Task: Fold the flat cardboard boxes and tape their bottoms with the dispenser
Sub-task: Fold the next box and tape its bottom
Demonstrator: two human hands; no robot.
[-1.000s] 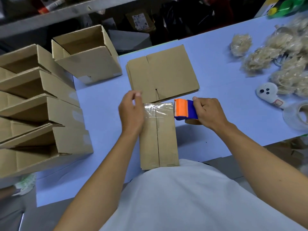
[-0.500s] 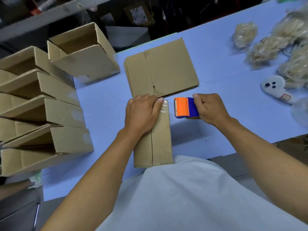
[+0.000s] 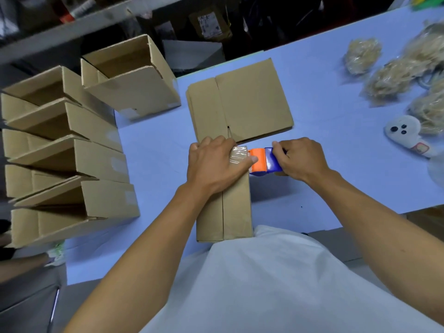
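A folded cardboard box stands bottom-up against my body, its two bottom flaps meeting in a centre seam. Clear tape lies across the far end of the flaps. My left hand presses flat on that taped end, thumb reaching to the right edge. My right hand grips the orange and blue tape dispenser, which sits right at the box's right edge beside my left thumb. A stack of flat cardboard boxes lies on the blue table just beyond.
Several folded open boxes are stacked on the left, another behind them. Bagged straw-coloured bundles, a white ghost-shaped toy and a tape roll lie at the right. Dark shelving runs behind the table.
My left hand moved from the box's left side onto the taped far end and slid rightward over it. The dispenser came in closer to the box's right edge.
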